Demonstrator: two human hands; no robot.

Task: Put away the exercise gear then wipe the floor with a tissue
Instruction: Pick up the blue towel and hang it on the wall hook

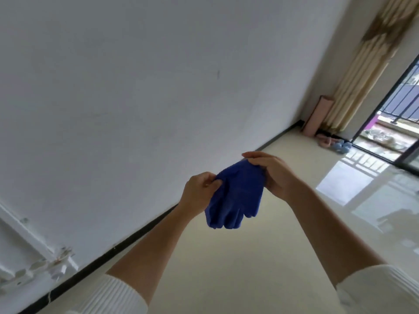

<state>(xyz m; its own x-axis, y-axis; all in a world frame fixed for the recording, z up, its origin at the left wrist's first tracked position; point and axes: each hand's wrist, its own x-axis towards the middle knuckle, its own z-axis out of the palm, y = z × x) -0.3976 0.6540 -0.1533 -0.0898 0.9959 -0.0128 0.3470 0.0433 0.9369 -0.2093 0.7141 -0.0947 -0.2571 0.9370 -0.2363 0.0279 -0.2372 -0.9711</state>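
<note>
Both arms out front, forearms bare, white ribbed sleeves (118, 295) pushed back near the elbows. Left hand (199, 191): curled, thumb and fingers pinched on the cuff edge of a pair of dark blue fabric gloves (235, 198). Right hand (272, 173): higher, wrist bent, fingers clamped over the top of the same cuff. Hands close together, not touching.

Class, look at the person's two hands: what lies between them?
In the head view, a blue glove hangs fingers-down between the left hand and right hand; each hand pinches its cuff end.
</note>
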